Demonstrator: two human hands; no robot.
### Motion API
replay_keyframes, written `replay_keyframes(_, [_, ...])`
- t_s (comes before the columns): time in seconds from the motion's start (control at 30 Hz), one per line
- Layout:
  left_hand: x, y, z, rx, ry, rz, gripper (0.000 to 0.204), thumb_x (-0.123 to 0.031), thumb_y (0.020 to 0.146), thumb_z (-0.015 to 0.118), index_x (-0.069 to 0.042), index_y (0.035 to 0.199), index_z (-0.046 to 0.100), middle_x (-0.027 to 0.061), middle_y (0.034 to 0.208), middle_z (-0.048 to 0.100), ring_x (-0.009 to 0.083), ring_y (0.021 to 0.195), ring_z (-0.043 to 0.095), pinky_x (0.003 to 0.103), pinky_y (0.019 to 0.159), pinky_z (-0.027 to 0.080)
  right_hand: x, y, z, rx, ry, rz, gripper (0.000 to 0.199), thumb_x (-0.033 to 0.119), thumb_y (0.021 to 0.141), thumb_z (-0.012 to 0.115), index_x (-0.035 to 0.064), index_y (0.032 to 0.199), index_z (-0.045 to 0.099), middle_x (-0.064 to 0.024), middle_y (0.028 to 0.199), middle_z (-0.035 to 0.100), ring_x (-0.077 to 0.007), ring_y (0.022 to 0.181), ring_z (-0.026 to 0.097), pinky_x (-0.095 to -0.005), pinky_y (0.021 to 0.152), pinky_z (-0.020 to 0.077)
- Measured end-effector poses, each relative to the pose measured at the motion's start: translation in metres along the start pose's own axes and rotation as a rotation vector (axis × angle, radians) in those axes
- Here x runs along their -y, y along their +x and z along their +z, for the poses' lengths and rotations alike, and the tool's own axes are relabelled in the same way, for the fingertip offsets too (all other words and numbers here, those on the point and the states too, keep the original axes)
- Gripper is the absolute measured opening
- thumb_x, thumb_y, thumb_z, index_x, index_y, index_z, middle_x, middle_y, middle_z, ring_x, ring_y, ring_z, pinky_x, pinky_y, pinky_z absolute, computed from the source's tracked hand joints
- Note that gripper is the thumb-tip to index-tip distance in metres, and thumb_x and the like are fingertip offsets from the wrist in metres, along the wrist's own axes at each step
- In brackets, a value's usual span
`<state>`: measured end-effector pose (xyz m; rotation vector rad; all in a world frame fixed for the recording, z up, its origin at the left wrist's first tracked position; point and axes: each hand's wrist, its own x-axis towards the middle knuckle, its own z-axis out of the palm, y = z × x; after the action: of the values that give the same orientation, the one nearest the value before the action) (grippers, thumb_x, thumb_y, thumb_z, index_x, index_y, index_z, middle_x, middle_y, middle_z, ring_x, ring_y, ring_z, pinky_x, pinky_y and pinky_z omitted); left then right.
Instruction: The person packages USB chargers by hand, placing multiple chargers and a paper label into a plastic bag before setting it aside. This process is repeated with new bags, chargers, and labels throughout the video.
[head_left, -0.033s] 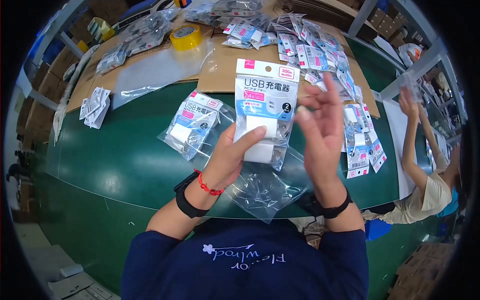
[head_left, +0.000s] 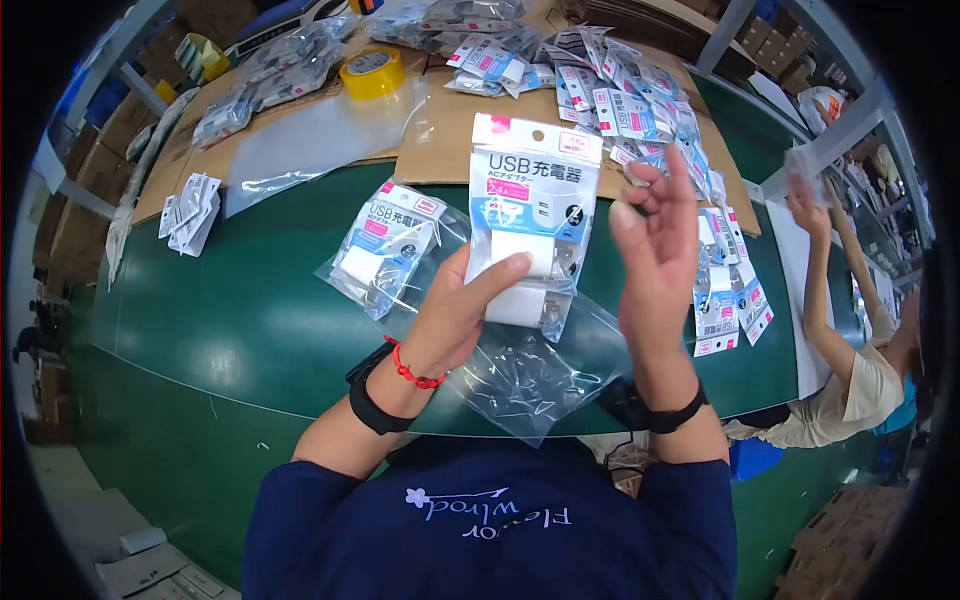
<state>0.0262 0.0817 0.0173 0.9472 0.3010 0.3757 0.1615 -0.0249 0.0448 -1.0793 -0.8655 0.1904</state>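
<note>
The left hand (head_left: 455, 315) holds a packaged white charger (head_left: 530, 215) upright above the green table (head_left: 230, 330), with the thumb pressed across the front of the pack's lower half and the fingers closed behind it, so the grip is firmly shut on the pack. The right hand (head_left: 655, 250) stands just beside the pack's right edge, palm turned toward it, fingers loosely spread and slightly curled, holding nothing; whether it touches the pack cannot be told. Below the held pack, an empty clear plastic bag (head_left: 530, 375) lies on the table near its front edge. To the left of the held pack, a second charger pack inside a clear bag (head_left: 385, 245) rests flat on the table. Beyond the held pack, a flat cardboard sheet (head_left: 440, 140) carries a heap of similar charger packs (head_left: 620, 100), which trails down the table to the right of the right hand. A yellow tape roll (head_left: 372, 72) sits far beyond the held pack, to its left. At the table's right end another person's arm (head_left: 815, 290) is raised.
</note>
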Motion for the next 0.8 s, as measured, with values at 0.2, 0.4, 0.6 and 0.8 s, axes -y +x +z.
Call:
replay_keyframes(0.2, [0.011, 0.005, 0.001, 0.074, 0.186, 0.006, 0.049, -0.014, 0.086, 0.068, -0.002, 0.129, 0.047, 0.0080, 0.124, 0.056, 0.0155, 0.113, 0.054, 0.031, 0.094, 0.044, -0.002, 0.002, -0.018, 0.165, 0.237, 0.532, 0.037, 0.015, 0.091, 0.059, -0.0005, 0.124, 0.054, -0.0060, 0.108, 0.064, -0.0116, 0.095, 0.059, -0.0269, 0.086, 0.0455])
replay_keyframes(0.4, [-0.014, -0.013, -0.002, 0.224, -0.690, -0.179, 0.056, -0.025, 0.092, 0.056, -0.002, 0.138, 0.034, 0.0169, 0.128, 0.052, 0.0294, 0.114, 0.055, 0.041, 0.098, 0.044, 0.002, 0.005, -0.019, 0.539, -0.516, -0.442, 0.035, 0.010, 0.080, 0.068, 0.0077, 0.115, 0.062, -0.0113, 0.113, 0.065, -0.0255, 0.110, 0.060, -0.0427, 0.103, 0.0375])
replay_keyframes(0.6, [-0.018, -0.023, -0.025, 0.018, -0.564, -0.153, 0.054, -0.014, 0.090, 0.049, -0.004, 0.139, 0.032, 0.0179, 0.128, 0.051, 0.0310, 0.115, 0.054, 0.043, 0.098, 0.045, 0.013, -0.014, -0.003, 0.970, -0.579, -0.569, 0.045, 0.004, 0.075, 0.065, 0.0086, 0.119, 0.059, -0.0153, 0.127, 0.056, -0.0309, 0.122, 0.050, -0.0495, 0.106, 0.0328])
replay_keyframes(0.8, [-0.022, -0.026, -0.045, -0.133, -0.346, 0.049, 0.056, -0.005, 0.084, 0.046, -0.003, 0.139, 0.032, 0.0164, 0.125, 0.054, 0.0293, 0.113, 0.056, 0.042, 0.096, 0.047, -0.035, 0.042, -0.065, 0.413, -1.048, -0.288, 0.051, 0.010, 0.078, 0.065, 0.0042, 0.126, 0.050, -0.0184, 0.122, 0.054, -0.0353, 0.114, 0.052, -0.0437, 0.097, 0.0419])
